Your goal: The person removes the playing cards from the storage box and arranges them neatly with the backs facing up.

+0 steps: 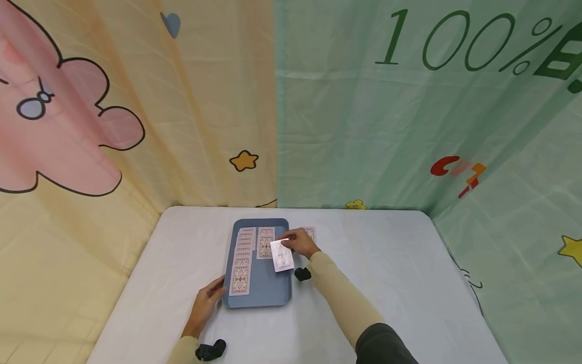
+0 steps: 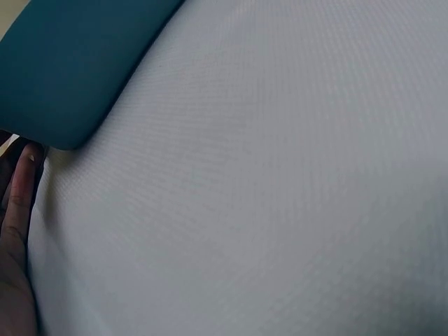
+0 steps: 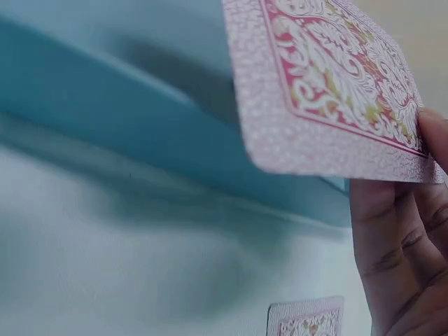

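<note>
My right hand (image 1: 300,241) pinches a playing card (image 1: 282,258) between thumb and fingers, over the right side of a blue tray (image 1: 268,290). The right wrist view shows the ornate red back of this card (image 3: 343,91), tilted above the tray's rim (image 3: 105,105). A column of overlapping cards (image 1: 240,280) lies face down along the tray's left side, with another card (image 1: 265,245) near its far end. My left hand (image 1: 206,303) rests at the tray's left edge, fingers fairly straight; in the left wrist view its fingers (image 2: 21,189) lie by the tray's corner (image 2: 77,70).
Beyond the tray's right edge, partly behind my right hand, a patterned card (image 1: 310,232) lies on the white table (image 1: 386,278). Black wrist-worn pieces (image 1: 302,274) show by both wrists. Printed curtains (image 1: 345,126) hang behind the table and at its sides.
</note>
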The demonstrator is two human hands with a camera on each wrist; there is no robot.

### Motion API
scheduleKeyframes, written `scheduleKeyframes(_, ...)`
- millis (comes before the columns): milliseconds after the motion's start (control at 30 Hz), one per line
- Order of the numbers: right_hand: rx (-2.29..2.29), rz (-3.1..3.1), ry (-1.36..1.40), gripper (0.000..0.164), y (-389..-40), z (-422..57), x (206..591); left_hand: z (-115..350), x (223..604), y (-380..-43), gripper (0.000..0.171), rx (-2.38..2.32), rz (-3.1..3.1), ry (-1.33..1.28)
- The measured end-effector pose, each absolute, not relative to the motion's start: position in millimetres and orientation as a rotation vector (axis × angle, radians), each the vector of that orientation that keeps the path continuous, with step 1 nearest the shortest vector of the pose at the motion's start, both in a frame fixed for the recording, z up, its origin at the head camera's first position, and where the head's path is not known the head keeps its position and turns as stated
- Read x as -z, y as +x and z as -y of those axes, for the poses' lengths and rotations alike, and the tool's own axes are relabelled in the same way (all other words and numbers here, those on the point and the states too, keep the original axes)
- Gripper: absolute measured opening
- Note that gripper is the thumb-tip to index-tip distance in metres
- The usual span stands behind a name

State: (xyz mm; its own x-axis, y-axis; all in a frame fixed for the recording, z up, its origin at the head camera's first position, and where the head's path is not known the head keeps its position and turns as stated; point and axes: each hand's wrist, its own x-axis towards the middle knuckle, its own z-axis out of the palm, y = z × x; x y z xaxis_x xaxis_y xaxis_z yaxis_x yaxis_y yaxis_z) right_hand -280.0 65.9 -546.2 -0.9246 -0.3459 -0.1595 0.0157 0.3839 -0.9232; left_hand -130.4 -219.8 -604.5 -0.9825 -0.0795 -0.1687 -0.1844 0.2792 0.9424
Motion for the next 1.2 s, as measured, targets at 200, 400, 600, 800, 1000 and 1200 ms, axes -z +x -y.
scheduleKeyframes(200, 1.608, -2.304, -0.16, 0.019, -284.2, -76.8, 548.2, 222.0, 603.7, -130.5, 0.043, -1.802, -2.455, -0.255)
scheduleKeyframes(400, 1.638, -2.326, -0.058, 0.02, -288.9, -91.5, 550.3, 221.0, 604.8, -130.2, 0.043, -1.808, -2.437, -0.267)
scheduleKeyframes(600, 1.671, -2.378, 0.024, 0.019, -294.5, -111.3, 552.7, 220.3, 606.0, -130.6, 0.043, -1.822, -2.429, -0.254)
scheduleKeyframes(800, 1.68, -2.438, 0.111, 0.018, -301.7, -132.4, 557.4, 219.5, 606.9, -130.9, 0.043, -1.823, -2.45, -0.242)
scheduleKeyframes(1000, 1.727, -2.451, 0.186, 0.02, -303.8, -149.6, 559.5, 219.5, 604.6, -131.8, 0.044, -1.831, -2.437, -0.239)
scheduleKeyframes(1200, 1.755, -2.459, 0.251, 0.021, -305.2, -165.9, 568.1, 219.8, 604.6, -130.7, 0.043, -1.838, -2.431, -0.238)
